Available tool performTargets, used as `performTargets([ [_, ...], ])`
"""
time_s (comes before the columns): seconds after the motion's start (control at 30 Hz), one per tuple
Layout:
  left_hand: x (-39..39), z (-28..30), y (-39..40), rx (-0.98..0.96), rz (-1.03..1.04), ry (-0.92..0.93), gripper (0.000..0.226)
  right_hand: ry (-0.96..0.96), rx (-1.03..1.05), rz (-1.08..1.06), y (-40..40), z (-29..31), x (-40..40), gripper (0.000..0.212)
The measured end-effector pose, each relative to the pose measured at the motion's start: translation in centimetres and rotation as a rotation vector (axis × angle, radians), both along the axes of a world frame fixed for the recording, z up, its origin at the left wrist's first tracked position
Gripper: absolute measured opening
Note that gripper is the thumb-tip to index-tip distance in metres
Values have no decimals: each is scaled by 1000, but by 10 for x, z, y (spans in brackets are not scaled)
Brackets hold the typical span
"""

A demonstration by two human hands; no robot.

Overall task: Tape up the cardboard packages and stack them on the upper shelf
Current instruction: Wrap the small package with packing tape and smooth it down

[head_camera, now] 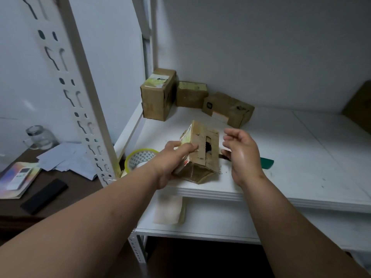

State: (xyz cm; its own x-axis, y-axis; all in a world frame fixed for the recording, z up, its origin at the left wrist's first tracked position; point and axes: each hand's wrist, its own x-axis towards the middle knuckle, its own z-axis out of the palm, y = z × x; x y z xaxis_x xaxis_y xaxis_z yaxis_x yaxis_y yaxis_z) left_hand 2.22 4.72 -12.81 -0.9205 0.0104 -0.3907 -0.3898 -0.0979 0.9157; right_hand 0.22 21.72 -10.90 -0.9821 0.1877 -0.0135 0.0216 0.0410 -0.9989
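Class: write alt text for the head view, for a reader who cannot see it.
A left hand grips a torn box on a white shelf; the right hand hovers open beside it. Three boxes stand behind, a tape roll left.

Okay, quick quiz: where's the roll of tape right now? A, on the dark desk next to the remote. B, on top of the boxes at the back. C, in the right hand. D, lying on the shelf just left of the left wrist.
D: the yellow-rimmed roll of tape lies on the shelf beside the left hand, which holds the open box; the right hand holds nothing.
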Motion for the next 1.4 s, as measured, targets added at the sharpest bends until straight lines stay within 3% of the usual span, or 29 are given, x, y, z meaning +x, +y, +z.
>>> performTargets([
  [0.17, 8, 4, 6, 46, -118, -14, 21, -98, 50, 90, 15, -11, 5, 37],
  [0.3, 9, 0, 10, 69, -106, -54, 30, -166, 64, 189, 24, -12, 4, 50],
  [0.43, 3, 0, 17, 0, -83, 9, 44, -149, 210, 172, 37, -11, 0, 33],
  [0.53, -1, 7, 25, -255, -19, 80, 31, -101, 374, 136, 43, -14, -5, 22],
  [0.63, -2, 9, 30, -425, -15, 182, 51, -97, 508, 96, 45, -19, -10, 19],
  [0.7, 1, 9, 32, -468, -127, 230, 79, -101, 568, 97, 45, -19, -14, 19],
  [0.83, -5, 11, 24, -813, -307, 293, 110, -113, 593, 115, 50, -17, -22, 26],
  [1.07, -25, 7, 3, -919, -276, 367, 96, -158, 574, 209, 52, -10, -31, 33],
  [1.3, -27, 12, 1, -1108, -401, 394, 91, -116, 595, 335, 46, -15, -34, 46],
  [1.4, -26, 10, 2, -993, -385, 343, 106, -96, 670, 269, 40, -10, -38, 45],
])
